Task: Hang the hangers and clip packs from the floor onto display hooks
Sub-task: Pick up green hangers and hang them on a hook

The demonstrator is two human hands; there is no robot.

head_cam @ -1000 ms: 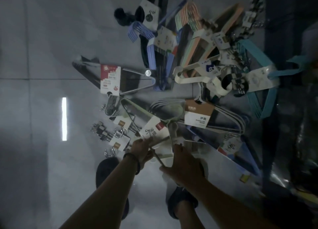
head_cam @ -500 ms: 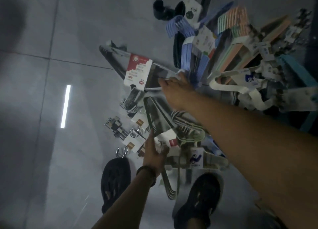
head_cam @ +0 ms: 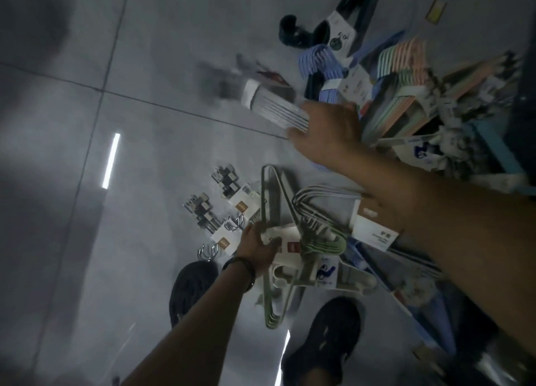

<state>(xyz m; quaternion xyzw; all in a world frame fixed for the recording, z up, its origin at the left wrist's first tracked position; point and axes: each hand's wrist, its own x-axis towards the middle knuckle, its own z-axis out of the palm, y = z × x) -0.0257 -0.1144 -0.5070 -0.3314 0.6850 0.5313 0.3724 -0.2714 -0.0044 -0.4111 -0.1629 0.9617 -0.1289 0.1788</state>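
While the person bends over a dim tiled floor (head_cam: 145, 66), the right hand (head_cam: 327, 133) stretches forward on a nearly straight arm. The back of the hand faces up, and its fingers are closed round the near end of a grey hanger bundle (head_cam: 275, 110). That bundle is blurred; its long axis slants away up and to the left, near a tile seam. The left hand (head_cam: 258, 249), closer to the body, grips a pale green hanger bundle (head_cam: 322, 245) by its card. The bundle's long side runs toward and away from the person, hooks turned right. Two clip packs (head_cam: 229, 182) lie just left of that hand. Bare tiles open out leftward; a crowded hanger pile (head_cam: 406, 75) fills the right.
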